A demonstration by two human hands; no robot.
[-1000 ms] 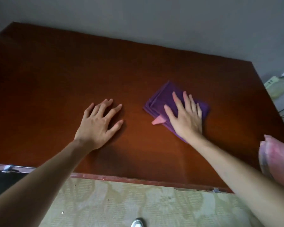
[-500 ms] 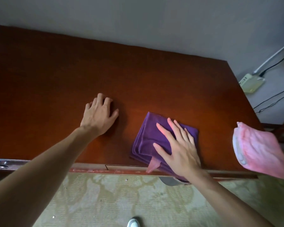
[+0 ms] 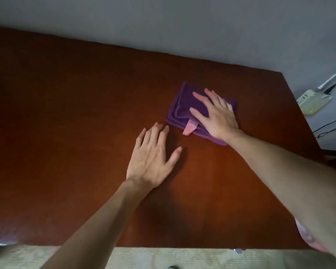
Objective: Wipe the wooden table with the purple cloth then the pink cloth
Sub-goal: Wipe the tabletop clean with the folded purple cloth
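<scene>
Your right hand (image 3: 216, 115) presses flat, fingers straight, on the purple cloth (image 3: 184, 105); your left hand (image 3: 153, 158) rests open on the tabletop (image 3: 66, 113).

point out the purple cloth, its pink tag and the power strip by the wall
purple cloth (image 3: 180, 107): head view, bare folded part left of the fingers
pink tag (image 3: 190, 129): head view, middle of the tag at the cloth's near edge
power strip (image 3: 313, 103): head view, top face of its pale body
</scene>
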